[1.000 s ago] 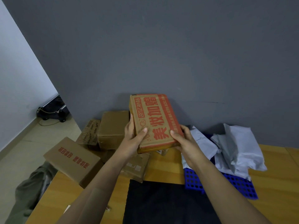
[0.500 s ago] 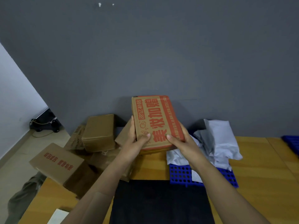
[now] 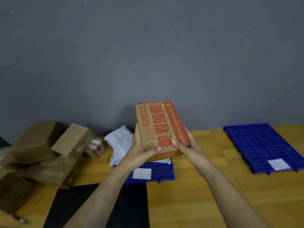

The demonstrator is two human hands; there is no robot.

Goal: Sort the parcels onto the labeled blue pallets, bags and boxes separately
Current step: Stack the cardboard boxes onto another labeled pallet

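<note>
Item held: a flat cardboard box with red printing [image 3: 162,127] is being carried in the air, tilted so its far end is sitting higher than its near end. It is hanging over the rear of the near blue pallet [image 3: 162,171], clear of the wooden table [image 3: 189,195].

Left hand [image 3: 141,150]: it is gripping the box's left near corner, with the thumb lying across the printed top face and the fingers curling up the left side.

Right hand [image 3: 187,145]: it is clamping the right near corner, thumb pressing on the top face and fingers wrapping the right edge.

Near pallet: pale grey poly bags [image 3: 120,142] are lying on its rear part and spilling off to the left; a white label [image 3: 141,173] is showing on its front. Print too blurred to read.

Second blue pallet [image 3: 263,145]: it is lying well apart to the right, bearing only a white label [image 3: 278,164].

Left of table: plain brown cardboard boxes [image 3: 72,139] are sitting in a loose heap, with a small red-taped box [image 3: 95,146] just beside them. A black mat [image 3: 133,208] is covering the near table edge.
</note>
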